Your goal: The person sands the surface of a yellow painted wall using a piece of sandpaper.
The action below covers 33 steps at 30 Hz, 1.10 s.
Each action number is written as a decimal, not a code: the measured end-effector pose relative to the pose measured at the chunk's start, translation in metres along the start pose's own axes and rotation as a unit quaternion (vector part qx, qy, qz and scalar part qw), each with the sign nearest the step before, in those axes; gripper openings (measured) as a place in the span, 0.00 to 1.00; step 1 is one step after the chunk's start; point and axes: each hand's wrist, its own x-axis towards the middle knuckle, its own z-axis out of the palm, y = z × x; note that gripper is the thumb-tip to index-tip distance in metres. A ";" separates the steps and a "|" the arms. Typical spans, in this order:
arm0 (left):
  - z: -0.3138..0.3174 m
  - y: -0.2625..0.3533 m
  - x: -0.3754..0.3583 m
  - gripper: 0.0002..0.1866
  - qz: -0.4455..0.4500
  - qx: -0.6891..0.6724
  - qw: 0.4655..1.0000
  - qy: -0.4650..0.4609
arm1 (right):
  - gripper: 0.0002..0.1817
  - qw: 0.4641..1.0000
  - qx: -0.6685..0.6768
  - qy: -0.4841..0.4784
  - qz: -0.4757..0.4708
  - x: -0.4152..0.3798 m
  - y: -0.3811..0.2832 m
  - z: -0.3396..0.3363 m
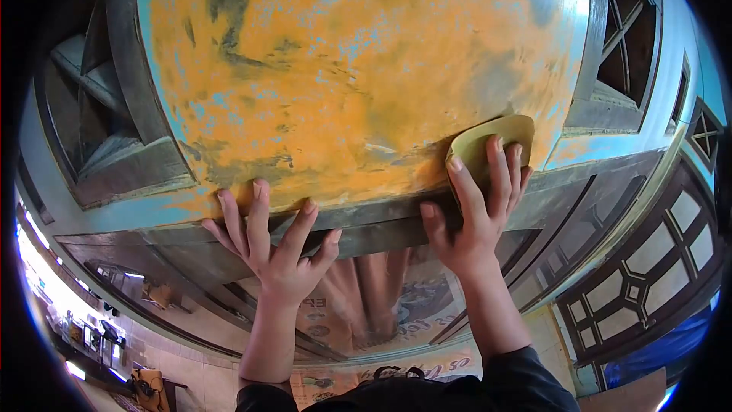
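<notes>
My right hand point(480, 214) presses a yellowish-tan piece of sandpaper point(474, 145) against the wall panel point(320, 91), near its lower right corner. The fingers lie over the sheet, and its upper edge curls away from the surface. The panel is orange with patches of light blue and dark smudges. My left hand point(282, 244) is open, with fingers spread. Its fingertips rest at the panel's lower left edge, over the dark wooden beam point(374, 225); nothing is held in it.
Wooden vent frames with crossed slats flank the panel, one on the left point(99, 107) and one on the right point(621, 38). Below the beam is a glass pane point(381, 290) with a curtain behind it. A dark lattice window point(640, 267) stands at right, a chair point(149, 389) at lower left.
</notes>
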 end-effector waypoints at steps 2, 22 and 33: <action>0.001 0.000 0.000 0.20 -0.002 0.004 1.000 0.002 | 0.29 0.999 0.013 -0.022 -0.038 -0.004 -0.012 0.003; -0.003 -0.005 -0.002 0.22 0.031 0.019 0.999 -0.004 | 0.28 0.985 -0.027 -0.068 -0.154 0.004 -0.012 -0.005; -0.004 -0.004 -0.007 0.19 -0.005 -0.010 1.000 -0.011 | 0.27 0.999 0.000 -0.022 -0.038 0.023 -0.010 -0.001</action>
